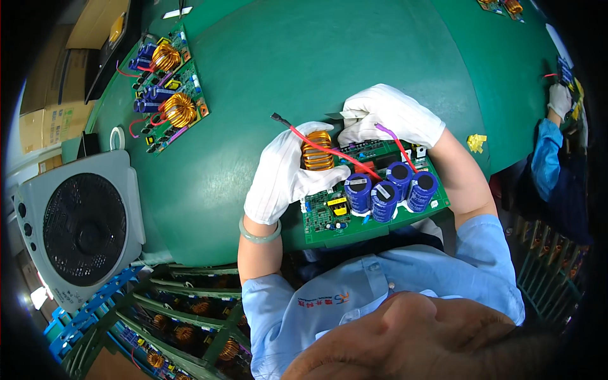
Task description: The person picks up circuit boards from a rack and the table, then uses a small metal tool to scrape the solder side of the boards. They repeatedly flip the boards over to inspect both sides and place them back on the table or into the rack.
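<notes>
My left hand (273,171), in a white glove, is closed around the copper-wound ring coil (318,152) on a green circuit board (316,233). Its thumb lies along the coil's near side. My right hand (396,114), gloved too, is closed at the board's far edge and pinches a thin, flat grey piece (334,116); its kind is unclear. Several blue cylindrical capacitors (384,201) stand on the board's near right part. A red wire (329,151) with a dark tip rises over the coil, and a shorter red-and-purple wire (398,144) stands near my right wrist.
Similar circuit boards (166,101) lie at the far left of the green table (266,69). A grey box fan (85,221) stands at left, above a rack (190,316) of boards. A yellow scrap (477,142) lies at right, near a co-worker's gloved hand (560,101).
</notes>
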Motion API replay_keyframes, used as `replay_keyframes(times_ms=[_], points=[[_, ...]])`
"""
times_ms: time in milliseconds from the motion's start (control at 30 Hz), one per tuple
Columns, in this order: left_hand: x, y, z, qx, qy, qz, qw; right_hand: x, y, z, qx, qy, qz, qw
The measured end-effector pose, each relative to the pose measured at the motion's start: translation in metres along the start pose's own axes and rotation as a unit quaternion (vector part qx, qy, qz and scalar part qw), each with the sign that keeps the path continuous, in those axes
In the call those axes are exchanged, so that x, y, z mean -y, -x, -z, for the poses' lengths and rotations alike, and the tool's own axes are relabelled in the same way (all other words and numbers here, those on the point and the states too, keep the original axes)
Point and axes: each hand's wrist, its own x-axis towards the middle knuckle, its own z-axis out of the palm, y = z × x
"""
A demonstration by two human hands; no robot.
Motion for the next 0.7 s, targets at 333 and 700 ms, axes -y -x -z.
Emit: replay_keyframes(times_ms=[333,700], points=[[0.001,0.0,-0.001,0.033,0.061,0.06,0.996,-0.007,0.02,0.033,0.048,-0.045,-0.064,0.996],[0.003,-0.001,-0.001,0.031,0.045,0.046,0.997,-0.014,0.022,0.019,0.03,0.069,-0.064,0.995]])
